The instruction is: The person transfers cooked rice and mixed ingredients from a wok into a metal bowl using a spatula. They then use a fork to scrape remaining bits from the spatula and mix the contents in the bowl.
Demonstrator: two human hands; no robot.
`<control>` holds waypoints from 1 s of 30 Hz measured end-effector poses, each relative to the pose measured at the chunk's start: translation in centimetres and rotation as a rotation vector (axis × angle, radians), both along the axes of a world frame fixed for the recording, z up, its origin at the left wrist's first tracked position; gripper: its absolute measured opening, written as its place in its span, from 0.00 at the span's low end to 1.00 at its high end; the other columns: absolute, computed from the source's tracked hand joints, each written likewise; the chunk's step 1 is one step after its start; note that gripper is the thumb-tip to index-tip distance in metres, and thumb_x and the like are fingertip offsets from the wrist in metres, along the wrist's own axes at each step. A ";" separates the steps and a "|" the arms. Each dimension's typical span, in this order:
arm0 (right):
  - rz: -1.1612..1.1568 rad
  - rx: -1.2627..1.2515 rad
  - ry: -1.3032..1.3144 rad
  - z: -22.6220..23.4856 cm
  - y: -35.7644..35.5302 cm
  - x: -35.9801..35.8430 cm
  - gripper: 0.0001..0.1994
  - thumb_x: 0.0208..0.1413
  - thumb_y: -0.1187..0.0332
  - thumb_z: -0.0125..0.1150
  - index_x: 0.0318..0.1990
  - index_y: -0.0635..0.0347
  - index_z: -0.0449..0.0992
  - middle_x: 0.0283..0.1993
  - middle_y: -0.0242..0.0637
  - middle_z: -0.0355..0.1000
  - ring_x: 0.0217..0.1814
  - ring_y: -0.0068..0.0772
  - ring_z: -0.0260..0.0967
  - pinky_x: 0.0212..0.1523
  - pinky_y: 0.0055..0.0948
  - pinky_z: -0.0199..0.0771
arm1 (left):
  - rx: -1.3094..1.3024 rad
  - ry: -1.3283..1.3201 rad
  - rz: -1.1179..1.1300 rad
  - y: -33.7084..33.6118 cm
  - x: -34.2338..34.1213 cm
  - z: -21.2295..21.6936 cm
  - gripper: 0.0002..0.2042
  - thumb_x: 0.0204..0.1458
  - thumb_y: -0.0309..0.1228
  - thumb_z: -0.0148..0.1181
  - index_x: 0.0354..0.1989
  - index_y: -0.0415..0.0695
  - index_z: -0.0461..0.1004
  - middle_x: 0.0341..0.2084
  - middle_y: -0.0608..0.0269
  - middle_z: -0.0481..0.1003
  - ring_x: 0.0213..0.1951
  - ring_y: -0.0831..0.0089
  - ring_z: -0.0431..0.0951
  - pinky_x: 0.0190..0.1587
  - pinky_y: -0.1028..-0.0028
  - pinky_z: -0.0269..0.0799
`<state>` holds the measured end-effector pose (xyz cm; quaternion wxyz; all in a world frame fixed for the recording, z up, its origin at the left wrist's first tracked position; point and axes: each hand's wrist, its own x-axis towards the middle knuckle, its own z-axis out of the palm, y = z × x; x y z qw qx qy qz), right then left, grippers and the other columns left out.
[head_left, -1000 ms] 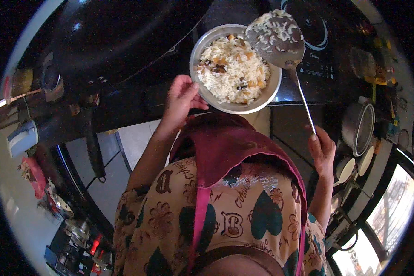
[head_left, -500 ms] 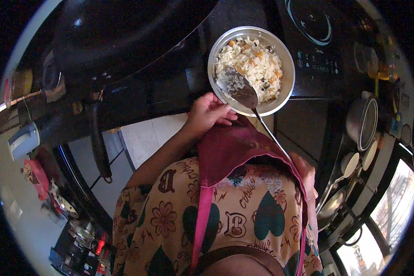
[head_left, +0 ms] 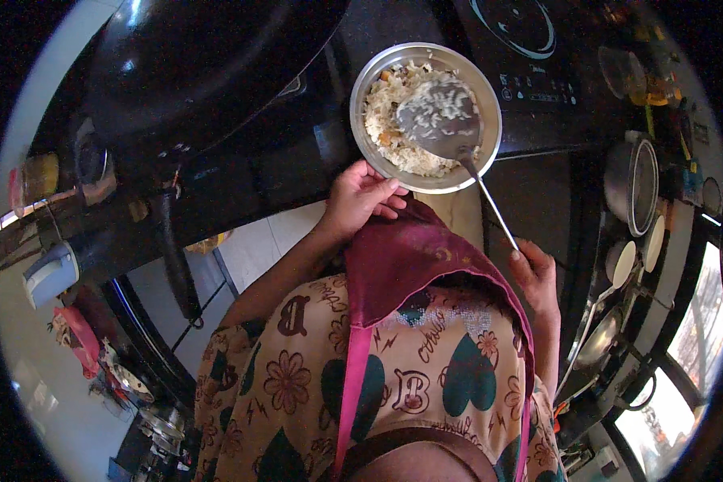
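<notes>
A round metal bowl (head_left: 494, 120) sits on the black countertop, filled with cooked rice (head_left: 390, 120) mixed with orange and dark bits. My left hand (head_left: 364, 195) grips the bowl's near-left rim, thumb on top and fingers curled beneath. In my right hand (head_left: 534, 273), off to the lower right of the bowl, is the end of a long thin handle. It belongs to a metal spatula (head_left: 462, 143), whose broad blade lies over the rice with white grains stuck to it. Part of the rice is hidden under the blade.
A large black wok (head_left: 217, 64) with a dark handle (head_left: 173, 257) takes up the left side. An induction hob (head_left: 526, 40) is set beyond the bowl to the right. Pots and a strainer (head_left: 643, 185) hang at far right. A maroon apron (head_left: 426, 265) covers my front.
The spatula blade has moved right and farther over the rice. My right hand has come out from behind the apron to the right. The left hand keeps its grip on the rim.
</notes>
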<state>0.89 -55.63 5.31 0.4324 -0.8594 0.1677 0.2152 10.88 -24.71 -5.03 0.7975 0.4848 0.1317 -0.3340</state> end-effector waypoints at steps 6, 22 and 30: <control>-0.248 0.297 0.004 1.9 1.9 -0.7 0.14 0.58 0.61 0.56 0.44 0.63 0.75 0.22 0.21 0.62 0.20 0.11 0.53 0.20 0.16 0.52 | 0.022 -0.015 0.089 0.6 -0.2 0.2 0.11 0.57 0.32 0.53 0.41 0.38 0.63 0.31 0.55 0.74 0.29 0.70 0.78 0.26 0.75 0.76; -0.068 -0.014 0.070 0.3 5.5 -1.1 0.11 0.56 0.70 0.54 0.43 0.68 0.75 0.35 0.46 0.75 0.38 0.28 0.72 0.41 0.27 0.69 | 0.063 -0.084 0.190 1.4 -0.1 0.0 0.09 0.57 0.32 0.52 0.38 0.42 0.62 0.28 0.57 0.72 0.30 0.67 0.78 0.27 0.73 0.77; -0.107 0.027 -0.072 2.6 2.9 -1.7 0.16 0.61 0.59 0.49 0.41 0.64 0.75 0.19 0.24 0.61 0.20 0.14 0.53 0.21 0.18 0.53 | 0.061 -0.045 0.241 1.5 0.1 0.2 0.11 0.57 0.32 0.53 0.41 0.40 0.61 0.30 0.56 0.73 0.28 0.70 0.77 0.26 0.75 0.76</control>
